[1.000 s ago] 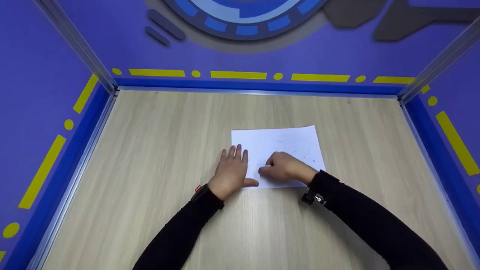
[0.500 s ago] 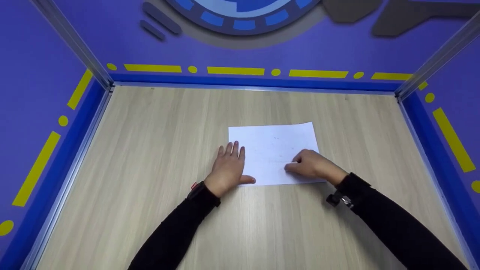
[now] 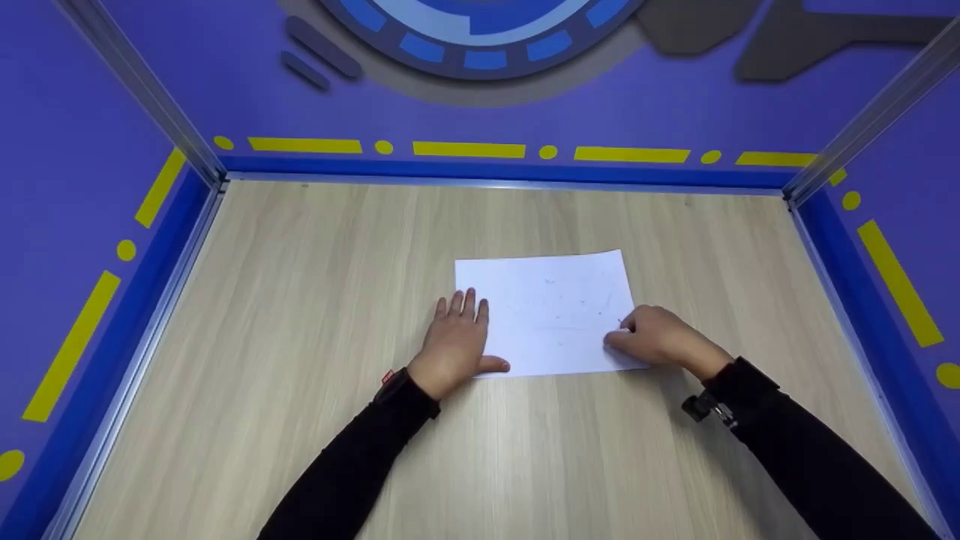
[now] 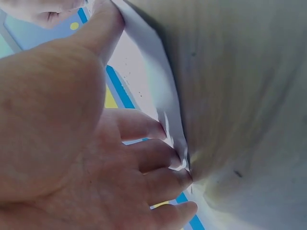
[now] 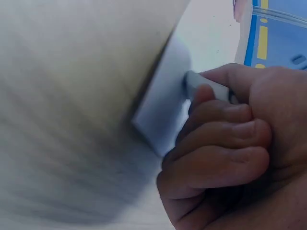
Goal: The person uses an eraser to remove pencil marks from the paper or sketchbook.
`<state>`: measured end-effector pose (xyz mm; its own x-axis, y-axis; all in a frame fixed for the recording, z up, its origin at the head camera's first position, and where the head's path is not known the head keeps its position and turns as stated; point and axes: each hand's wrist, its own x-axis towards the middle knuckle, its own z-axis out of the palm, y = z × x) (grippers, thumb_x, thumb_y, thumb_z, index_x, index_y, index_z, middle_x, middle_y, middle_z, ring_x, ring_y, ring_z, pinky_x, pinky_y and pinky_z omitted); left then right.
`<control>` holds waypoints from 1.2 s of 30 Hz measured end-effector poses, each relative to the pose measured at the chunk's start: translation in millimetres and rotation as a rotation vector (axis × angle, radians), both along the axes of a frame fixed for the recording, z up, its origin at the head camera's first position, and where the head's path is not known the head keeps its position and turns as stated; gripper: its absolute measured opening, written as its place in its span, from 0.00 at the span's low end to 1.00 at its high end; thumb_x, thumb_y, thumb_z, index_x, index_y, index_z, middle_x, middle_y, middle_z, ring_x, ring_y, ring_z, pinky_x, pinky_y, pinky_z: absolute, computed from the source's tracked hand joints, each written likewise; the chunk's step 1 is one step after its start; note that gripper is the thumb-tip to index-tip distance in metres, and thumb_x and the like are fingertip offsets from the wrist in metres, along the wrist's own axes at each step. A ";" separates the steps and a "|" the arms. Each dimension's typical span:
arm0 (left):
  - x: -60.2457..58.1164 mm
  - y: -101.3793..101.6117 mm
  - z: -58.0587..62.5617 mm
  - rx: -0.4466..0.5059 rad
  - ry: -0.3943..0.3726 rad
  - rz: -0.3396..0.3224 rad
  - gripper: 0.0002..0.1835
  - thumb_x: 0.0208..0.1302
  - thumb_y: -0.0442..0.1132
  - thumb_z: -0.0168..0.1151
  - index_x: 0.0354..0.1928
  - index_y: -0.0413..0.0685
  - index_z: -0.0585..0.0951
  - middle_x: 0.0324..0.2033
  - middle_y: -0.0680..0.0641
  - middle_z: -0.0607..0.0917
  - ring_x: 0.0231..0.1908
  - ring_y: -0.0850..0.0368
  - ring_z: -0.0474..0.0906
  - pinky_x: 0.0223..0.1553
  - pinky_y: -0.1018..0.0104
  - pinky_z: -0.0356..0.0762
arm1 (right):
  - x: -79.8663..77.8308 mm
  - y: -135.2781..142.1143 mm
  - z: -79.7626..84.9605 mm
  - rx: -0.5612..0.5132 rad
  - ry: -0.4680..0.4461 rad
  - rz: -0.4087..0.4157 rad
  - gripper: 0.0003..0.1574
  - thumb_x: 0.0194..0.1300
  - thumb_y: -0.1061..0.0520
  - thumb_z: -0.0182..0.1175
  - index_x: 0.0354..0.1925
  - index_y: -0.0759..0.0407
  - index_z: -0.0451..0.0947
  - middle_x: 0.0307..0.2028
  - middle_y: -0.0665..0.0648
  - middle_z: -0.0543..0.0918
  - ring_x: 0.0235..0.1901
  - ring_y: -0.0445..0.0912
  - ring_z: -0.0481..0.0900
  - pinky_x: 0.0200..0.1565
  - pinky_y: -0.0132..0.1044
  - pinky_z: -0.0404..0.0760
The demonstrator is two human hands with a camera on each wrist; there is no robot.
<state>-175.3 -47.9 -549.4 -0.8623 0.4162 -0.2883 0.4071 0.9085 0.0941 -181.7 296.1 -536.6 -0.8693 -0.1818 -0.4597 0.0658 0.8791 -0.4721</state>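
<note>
A white sheet of paper [image 3: 540, 300] lies on the table, with small dark specks and faint marks on it. My left hand [image 3: 456, 341] rests flat on its left edge, fingers spread and thumb along the near edge. At the sheet's right edge, my right hand [image 3: 660, 336] pinches a small whitish eraser [image 5: 208, 87] between thumb and curled fingers. The eraser's end meets the paper in the right wrist view; most of it is hidden from the head view. In the left wrist view the paper [image 4: 160, 86] passes under the left fingertips.
The wood-grain table [image 3: 315, 262] is bounded by a blue back wall [image 3: 480, 127] and blue side walls with yellow dashes. Metal rails [image 3: 525, 184] run along the wall bases. Black bands with small cameras sit on both wrists.
My right hand has slid rightward across the paper with the eraser, from near the left hand to the sheet's right edge. The left hand stays in place on the paper.
</note>
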 end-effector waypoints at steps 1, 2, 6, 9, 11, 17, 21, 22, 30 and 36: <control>0.2 -0.7 0.0 -0.001 -0.005 0.003 0.66 0.62 0.78 0.69 0.86 0.37 0.62 0.86 0.31 0.60 0.87 0.34 0.56 0.87 0.37 0.56 | -1.1 -3.4 0.3 -0.003 -0.005 0.002 0.32 0.72 0.45 0.63 0.14 0.46 0.61 0.16 0.42 0.58 0.19 0.40 0.57 0.25 0.33 0.56; 0.6 -1.4 0.2 -0.001 -0.010 0.007 0.65 0.62 0.78 0.69 0.86 0.37 0.62 0.86 0.31 0.60 0.87 0.34 0.56 0.87 0.37 0.56 | -2.4 -7.6 1.0 -0.004 -0.015 0.002 0.33 0.73 0.45 0.62 0.14 0.46 0.61 0.16 0.42 0.58 0.20 0.41 0.56 0.25 0.34 0.57; 1.3 -3.9 -0.2 -0.007 -0.011 0.015 0.65 0.63 0.78 0.69 0.86 0.37 0.62 0.86 0.31 0.61 0.87 0.35 0.57 0.87 0.38 0.56 | -8.3 -33.0 1.1 -0.066 -0.013 0.025 0.35 0.77 0.40 0.62 0.15 0.47 0.63 0.16 0.43 0.61 0.19 0.41 0.58 0.25 0.34 0.58; 1.5 -4.9 -3.0 -0.003 -0.001 0.015 0.65 0.62 0.79 0.69 0.86 0.37 0.62 0.86 0.31 0.61 0.87 0.34 0.57 0.87 0.37 0.57 | -12.4 -63.0 -2.1 -0.105 0.026 0.068 0.35 0.77 0.41 0.63 0.14 0.46 0.65 0.15 0.42 0.62 0.18 0.40 0.60 0.24 0.34 0.59; 2.1 -4.8 -5.4 0.005 0.013 0.015 0.66 0.61 0.79 0.69 0.85 0.37 0.63 0.85 0.31 0.62 0.86 0.34 0.59 0.86 0.37 0.57 | -15.2 -85.2 -4.2 -0.113 0.044 0.101 0.35 0.77 0.42 0.63 0.14 0.46 0.65 0.14 0.42 0.63 0.17 0.39 0.61 0.24 0.34 0.60; 6.3 -0.3 -4.9 0.018 0.044 -0.008 0.65 0.61 0.79 0.69 0.84 0.36 0.65 0.84 0.30 0.65 0.85 0.34 0.61 0.85 0.37 0.60 | -24.1 -137.1 -8.5 -0.106 0.043 0.176 0.33 0.76 0.44 0.64 0.13 0.45 0.69 0.13 0.42 0.65 0.17 0.39 0.64 0.24 0.34 0.63; 6.0 3.5 -3.1 0.035 0.043 -0.019 0.64 0.62 0.77 0.69 0.84 0.36 0.66 0.84 0.30 0.65 0.85 0.34 0.61 0.85 0.37 0.60 | -27.2 -149.7 -11.6 -0.075 0.045 0.170 0.31 0.75 0.46 0.64 0.14 0.45 0.71 0.14 0.43 0.66 0.18 0.41 0.66 0.25 0.35 0.66; 5.4 4.1 -2.2 0.035 0.042 -0.020 0.64 0.62 0.77 0.70 0.84 0.36 0.65 0.84 0.30 0.65 0.85 0.34 0.61 0.85 0.37 0.60 | -27.8 -150.0 -11.9 -0.069 0.046 0.165 0.31 0.74 0.46 0.64 0.13 0.45 0.71 0.13 0.43 0.66 0.18 0.41 0.66 0.26 0.36 0.66; 0.4 4.3 1.0 0.008 0.039 -0.012 0.65 0.62 0.79 0.69 0.85 0.37 0.64 0.85 0.31 0.63 0.86 0.35 0.60 0.86 0.36 0.59 | -30.0 -125.2 -11.4 -0.086 0.083 0.164 0.30 0.70 0.47 0.66 0.11 0.45 0.71 0.12 0.41 0.65 0.18 0.40 0.64 0.25 0.35 0.63; 0.4 -1.2 -0.7 -0.007 0.010 0.009 0.65 0.62 0.80 0.67 0.87 0.39 0.62 0.86 0.33 0.61 0.87 0.36 0.57 0.86 0.35 0.56 | -28.2 -88.0 -13.2 -0.081 0.058 0.132 0.33 0.71 0.44 0.67 0.11 0.45 0.67 0.14 0.41 0.61 0.19 0.40 0.60 0.25 0.34 0.58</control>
<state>-174.9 -49.1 -550.1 -0.8688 0.4068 -0.2822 0.4002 0.9126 0.0836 -209.9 208.1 -549.8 -0.8599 -0.3312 -0.3885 -0.0777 0.8370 -0.5416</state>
